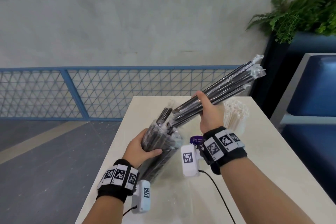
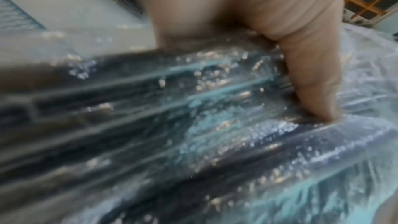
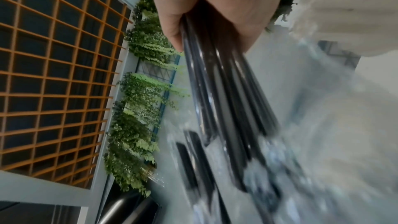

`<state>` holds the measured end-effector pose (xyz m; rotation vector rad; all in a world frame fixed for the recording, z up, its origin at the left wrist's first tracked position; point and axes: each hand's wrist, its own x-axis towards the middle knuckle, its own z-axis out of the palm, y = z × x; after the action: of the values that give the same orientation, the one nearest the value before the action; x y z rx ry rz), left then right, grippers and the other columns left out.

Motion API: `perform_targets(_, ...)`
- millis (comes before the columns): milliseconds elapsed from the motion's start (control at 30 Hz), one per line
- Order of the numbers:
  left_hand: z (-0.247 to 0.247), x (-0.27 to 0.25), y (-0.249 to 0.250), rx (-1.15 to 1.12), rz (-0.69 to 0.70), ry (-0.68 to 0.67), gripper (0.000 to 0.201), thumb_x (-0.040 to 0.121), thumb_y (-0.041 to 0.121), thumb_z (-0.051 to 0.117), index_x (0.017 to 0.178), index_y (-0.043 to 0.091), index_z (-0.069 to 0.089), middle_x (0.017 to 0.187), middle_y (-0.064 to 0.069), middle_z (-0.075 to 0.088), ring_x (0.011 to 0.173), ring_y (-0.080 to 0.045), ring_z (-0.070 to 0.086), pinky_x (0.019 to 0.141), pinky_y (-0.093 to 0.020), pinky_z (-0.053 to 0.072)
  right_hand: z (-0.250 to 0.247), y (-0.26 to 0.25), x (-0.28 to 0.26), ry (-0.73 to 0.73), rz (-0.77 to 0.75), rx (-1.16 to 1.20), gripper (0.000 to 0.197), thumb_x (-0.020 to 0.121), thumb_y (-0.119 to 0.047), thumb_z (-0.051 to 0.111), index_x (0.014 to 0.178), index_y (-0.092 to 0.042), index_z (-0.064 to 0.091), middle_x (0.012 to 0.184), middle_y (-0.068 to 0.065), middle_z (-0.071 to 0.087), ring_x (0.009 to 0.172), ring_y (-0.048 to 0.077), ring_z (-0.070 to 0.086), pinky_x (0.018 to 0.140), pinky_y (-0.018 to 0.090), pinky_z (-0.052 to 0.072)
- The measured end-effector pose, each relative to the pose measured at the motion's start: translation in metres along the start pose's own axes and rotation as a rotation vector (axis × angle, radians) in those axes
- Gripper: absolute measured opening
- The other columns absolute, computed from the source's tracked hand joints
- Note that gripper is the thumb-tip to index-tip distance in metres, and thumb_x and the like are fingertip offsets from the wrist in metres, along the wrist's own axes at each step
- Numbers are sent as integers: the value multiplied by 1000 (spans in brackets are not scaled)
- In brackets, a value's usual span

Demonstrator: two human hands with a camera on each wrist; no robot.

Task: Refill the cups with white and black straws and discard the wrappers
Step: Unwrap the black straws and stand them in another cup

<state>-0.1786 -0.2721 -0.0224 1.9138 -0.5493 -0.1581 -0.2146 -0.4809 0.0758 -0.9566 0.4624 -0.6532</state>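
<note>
Black straws (image 1: 214, 94), each in a thin clear sleeve, are sticking out of the right hand (image 1: 209, 114), whose fingers are curling around the middle of the bunch. The bunch is slanting up toward the far right, above the pale bench (image 1: 263, 160), and its lower ends are pointing down at the open top of a clear plastic bag (image 1: 160, 143). The left hand (image 1: 143, 149) is holding this bag near its upper part, with the thumb lying across the front of it; the left wrist view is showing the thumb (image 2: 310, 74) pressing into the crinkled plastic (image 2: 193, 125) over dark straws. More black straws are staying inside the bag, and a few are standing up out of its mouth. The bag is leaning, with its lower end near the bench by the left wrist.

White straws (image 1: 236, 112) are standing in a white cup (image 1: 238, 127) on the bench, just behind the right wrist. A small purple object (image 1: 197, 139) is lying between the two hands, partly hidden, and what it is cannot be told. In the right wrist view the dark straws (image 3: 226, 83) are running down from the closed fingers (image 3: 172, 23), very blurred. Beyond the bench a blue mesh fence (image 1: 109, 92) and a green plant (image 1: 300, 11) are showing.
</note>
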Motion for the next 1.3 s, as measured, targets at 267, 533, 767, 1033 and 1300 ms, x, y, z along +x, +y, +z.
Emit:
perform_targets(267, -22, 0, -1, -156, -78, 235, 46, 69, 3, 78, 101, 27, 56, 92, 12, 66, 90, -4, 64, 83, -22, 48, 13, -38, 23, 43, -159, -26, 38, 83, -10, 65, 117, 5, 55, 77, 8, 59, 68, 11, 61, 85, 42, 53)
perform_targets(533, -20, 4, -13, -370, -128, 510, 43, 70, 8, 78, 104, 25, 58, 97, 6, 68, 98, -19, 64, 95, -38, 48, 22, -14, 24, 10, -307, -159, 27, 81, -7, 67, 101, -14, 50, 91, -3, 59, 88, 14, 59, 83, 21, 51)
perform_targets(767, 1, 8, -6, -429, -116, 444, 45, 71, 2, 76, 108, 21, 58, 101, 2, 69, 99, -16, 65, 91, -35, 49, 7, 67, 27, -198, -224, -570, 40, 80, -21, 71, 115, -13, 53, 100, 3, 67, 91, 18, 61, 86, 33, 50)
perform_targets(1033, 10, 4, -17, -454, -151, 415, 51, 72, -1, 74, 117, 15, 55, 105, -2, 69, 100, -16, 65, 89, -32, 52, -20, 90, 36, -319, -224, -1145, 58, 77, -38, 72, 119, -9, 45, 102, 12, 68, 98, 32, 62, 91, 41, 46)
perform_targets(1300, 9, 0, -13, -463, -97, 410, 47, 73, -3, 72, 114, 15, 55, 105, -1, 68, 94, -6, 67, 83, -19, 54, -39, 71, 35, -562, -263, -1446, 66, 68, -58, 71, 114, -19, 46, 109, 2, 60, 92, 16, 54, 78, 28, 45)
